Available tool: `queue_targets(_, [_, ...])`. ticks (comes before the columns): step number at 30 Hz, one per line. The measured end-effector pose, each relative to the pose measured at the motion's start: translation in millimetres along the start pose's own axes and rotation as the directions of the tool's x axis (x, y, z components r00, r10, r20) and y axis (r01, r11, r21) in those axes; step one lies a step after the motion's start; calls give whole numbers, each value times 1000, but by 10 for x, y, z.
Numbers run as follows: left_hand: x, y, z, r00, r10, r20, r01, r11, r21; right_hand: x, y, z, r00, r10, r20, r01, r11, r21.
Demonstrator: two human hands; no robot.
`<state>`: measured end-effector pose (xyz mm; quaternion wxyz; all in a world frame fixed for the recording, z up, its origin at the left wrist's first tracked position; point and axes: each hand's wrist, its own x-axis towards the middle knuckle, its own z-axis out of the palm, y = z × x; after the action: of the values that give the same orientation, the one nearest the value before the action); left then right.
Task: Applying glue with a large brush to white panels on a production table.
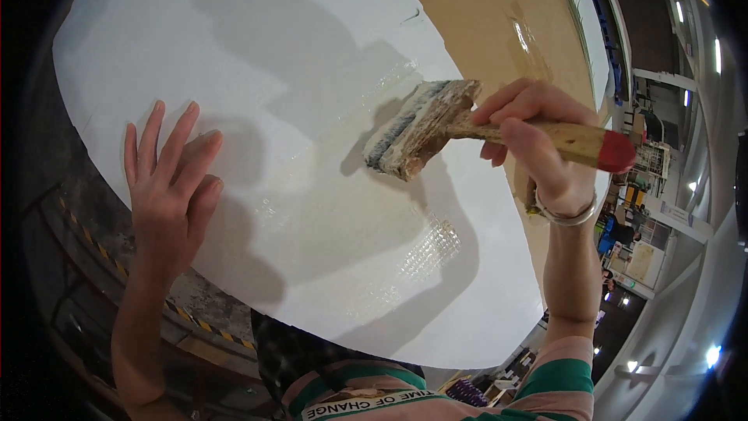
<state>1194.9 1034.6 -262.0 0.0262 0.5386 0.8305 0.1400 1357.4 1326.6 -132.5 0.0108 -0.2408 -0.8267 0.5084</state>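
My right hand (538, 136) is closed round the wooden handle of a wide, crusted glue brush (425, 126), whose handle end is red. The bristles sit at or just above a white sheet (343, 320); their shadow falls close beside them. Wet, shiny streaks (432, 249) of a clear liquid mark the sheet round the brush. On the left side, my left hand (171, 179) is over the sheet near its left edge, fingers spread and holding nothing. Whether its fingertips touch the surface I cannot tell.
Beyond the sheet on the right lies a brown board (499, 0) with a wet patch. A yellow-and-black striped line (206, 326) runs along the dark floor at lower left. On the far right a workshop hall shows shelving, roof beams and ceiling lights (713, 356).
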Motion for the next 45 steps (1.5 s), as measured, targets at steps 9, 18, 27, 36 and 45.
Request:
queue_targets(9, [-25,-20,21,1000,-5,7,5,1000,-2,71,70,63,995,-97,-6,97,995,-33])
queue_targets(18, [-26,-5,-15,1000,-3,15,3,1000,-4,1,20,5,1000,3,8,-3,1000,-14])
queue_targets(27, [-59,-72,44,999,34,-25,-33,999,29,-37,129,-32,998,-2,58,14,979,-203])
queue_targets(36, [-21,-61,56,1000,19,-10,-19,1000,3,56,-55,-8,997,-71,-41,70,997,-23])
queue_targets(45, [-76,-85,54,1000,-7,14,7,1000,21,-210,54,-107,997,62,44,-58,995,-78])
